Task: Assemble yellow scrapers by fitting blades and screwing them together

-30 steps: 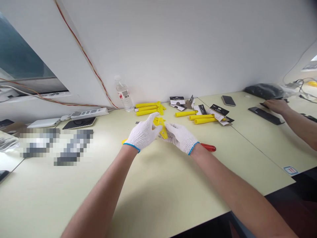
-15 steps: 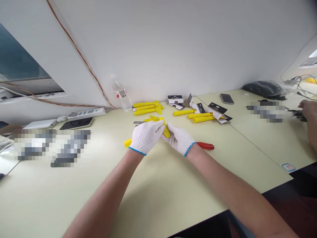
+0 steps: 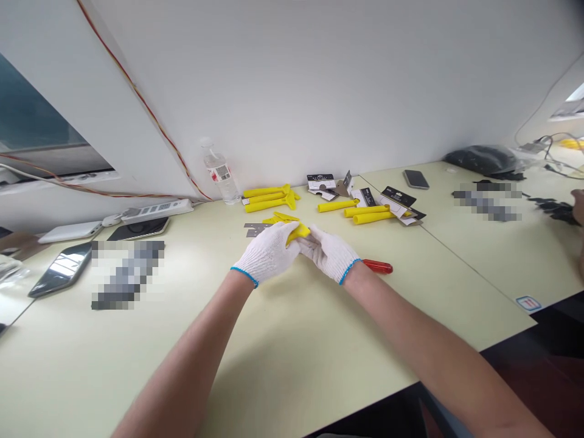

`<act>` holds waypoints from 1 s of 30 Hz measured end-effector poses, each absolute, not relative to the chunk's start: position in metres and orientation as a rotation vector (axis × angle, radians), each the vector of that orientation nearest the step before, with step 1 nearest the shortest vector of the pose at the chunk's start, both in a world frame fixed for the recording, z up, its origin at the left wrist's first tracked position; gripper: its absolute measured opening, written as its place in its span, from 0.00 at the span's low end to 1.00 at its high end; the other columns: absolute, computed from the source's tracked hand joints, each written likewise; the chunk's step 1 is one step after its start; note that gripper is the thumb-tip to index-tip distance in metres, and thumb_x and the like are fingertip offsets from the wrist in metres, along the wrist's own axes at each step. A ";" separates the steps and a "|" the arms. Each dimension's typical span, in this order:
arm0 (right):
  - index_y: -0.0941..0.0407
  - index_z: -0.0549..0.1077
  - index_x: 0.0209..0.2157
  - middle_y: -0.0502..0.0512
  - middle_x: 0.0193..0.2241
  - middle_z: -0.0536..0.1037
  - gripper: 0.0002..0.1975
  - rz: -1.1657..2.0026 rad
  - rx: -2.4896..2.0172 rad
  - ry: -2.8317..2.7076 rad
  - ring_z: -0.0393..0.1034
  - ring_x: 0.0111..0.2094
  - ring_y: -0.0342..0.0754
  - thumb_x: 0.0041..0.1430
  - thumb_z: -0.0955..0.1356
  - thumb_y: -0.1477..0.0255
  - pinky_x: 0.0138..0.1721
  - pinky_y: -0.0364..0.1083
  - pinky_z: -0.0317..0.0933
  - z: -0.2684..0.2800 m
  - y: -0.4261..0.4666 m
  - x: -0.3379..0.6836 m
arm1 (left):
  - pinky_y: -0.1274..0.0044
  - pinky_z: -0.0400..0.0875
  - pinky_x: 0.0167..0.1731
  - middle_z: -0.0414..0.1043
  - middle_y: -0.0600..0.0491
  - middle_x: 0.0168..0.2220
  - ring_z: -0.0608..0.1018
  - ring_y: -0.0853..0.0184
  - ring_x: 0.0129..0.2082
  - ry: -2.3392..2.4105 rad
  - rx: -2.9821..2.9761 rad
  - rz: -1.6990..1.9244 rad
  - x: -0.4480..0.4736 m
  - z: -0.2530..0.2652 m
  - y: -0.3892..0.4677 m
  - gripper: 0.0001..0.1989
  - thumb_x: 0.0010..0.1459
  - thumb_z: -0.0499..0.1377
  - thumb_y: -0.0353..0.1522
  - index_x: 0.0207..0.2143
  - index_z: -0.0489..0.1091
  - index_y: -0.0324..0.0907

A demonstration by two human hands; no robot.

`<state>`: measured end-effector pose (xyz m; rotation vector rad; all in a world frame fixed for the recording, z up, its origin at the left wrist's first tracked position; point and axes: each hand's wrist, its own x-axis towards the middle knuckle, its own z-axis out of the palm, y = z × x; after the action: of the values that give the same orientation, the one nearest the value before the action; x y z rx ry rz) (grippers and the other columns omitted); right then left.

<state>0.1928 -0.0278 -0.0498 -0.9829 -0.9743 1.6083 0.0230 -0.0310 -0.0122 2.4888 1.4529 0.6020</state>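
Between my gloved hands is a yellow plastic scraper, its wide head showing and its handle mostly hidden. My left hand is wrapped round it. My right hand has its fingers closed at the head's right end, where any small part is hidden. Flat metal blades and loose yellow pieces lie just beyond my left hand. A red tool handle sticks out beside my right wrist. Several yellow scrapers lie grouped behind, near the wall.
To the right lie yellow handles with black-and-white cards. A water bottle stands against the wall. At left are a power strip and phones; another phone lies right. Another person's hand shows at the right edge.
The yellow scraper has turned in my hands: its head has tilted flatter and its handle end no longer shows below my left hand. The other person's hand has drawn toward the right edge.
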 end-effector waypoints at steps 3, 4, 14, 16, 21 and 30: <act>0.53 0.75 0.40 0.56 0.50 0.76 0.15 1.716 -0.929 -0.847 0.71 0.58 0.50 0.70 0.59 0.65 0.51 0.45 0.75 -0.052 -0.023 0.196 | 0.72 0.69 0.40 0.77 0.49 0.42 0.77 0.61 0.39 1.435 2.370 0.630 0.020 -0.007 -0.032 0.09 0.62 0.55 0.36 0.38 0.72 0.43; 0.53 0.75 0.42 0.57 0.51 0.76 0.15 1.712 -0.914 -0.885 0.71 0.58 0.50 0.70 0.59 0.64 0.53 0.45 0.75 -0.053 -0.024 0.196 | 0.72 0.68 0.37 0.76 0.51 0.38 0.75 0.63 0.36 1.449 2.310 0.626 0.019 -0.004 -0.033 0.09 0.62 0.55 0.37 0.35 0.70 0.43; 0.57 0.77 0.46 0.61 0.47 0.77 0.30 1.259 -1.226 -1.370 0.72 0.55 0.49 0.78 0.51 0.55 0.52 0.43 0.71 -0.053 -0.012 0.229 | 0.74 0.67 0.30 0.71 0.53 0.28 0.74 0.66 0.29 1.477 1.839 0.642 -0.003 0.012 -0.033 0.14 0.61 0.57 0.44 0.33 0.69 0.42; 0.62 0.75 0.52 0.63 0.49 0.74 0.24 1.184 -1.312 -1.441 0.72 0.52 0.46 0.77 0.59 0.57 0.55 0.46 0.70 -0.053 -0.003 0.242 | 0.74 0.68 0.31 0.71 0.53 0.28 0.74 0.66 0.29 1.424 1.753 0.660 -0.011 0.013 -0.033 0.13 0.61 0.58 0.43 0.34 0.70 0.42; 0.58 0.77 0.35 0.63 0.41 0.76 0.27 1.059 -1.486 -1.564 0.71 0.55 0.46 0.77 0.54 0.61 0.58 0.45 0.70 -0.060 0.013 0.248 | 0.75 0.68 0.32 0.71 0.54 0.28 0.73 0.67 0.28 1.356 1.696 0.598 -0.025 0.014 -0.032 0.13 0.61 0.58 0.43 0.35 0.71 0.43; 0.56 0.77 0.40 0.58 0.47 0.77 0.20 1.197 -1.089 -1.624 0.73 0.55 0.49 0.72 0.55 0.69 0.60 0.48 0.70 -0.025 -0.002 0.217 | 0.72 0.69 0.33 0.73 0.53 0.28 0.75 0.63 0.29 1.339 1.866 0.422 -0.025 0.016 -0.035 0.14 0.59 0.58 0.44 0.30 0.69 0.43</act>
<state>0.2172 -0.0023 -0.0252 -1.0888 -1.6237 1.1969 -0.0251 -0.0348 0.0156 1.8656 1.3385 0.4223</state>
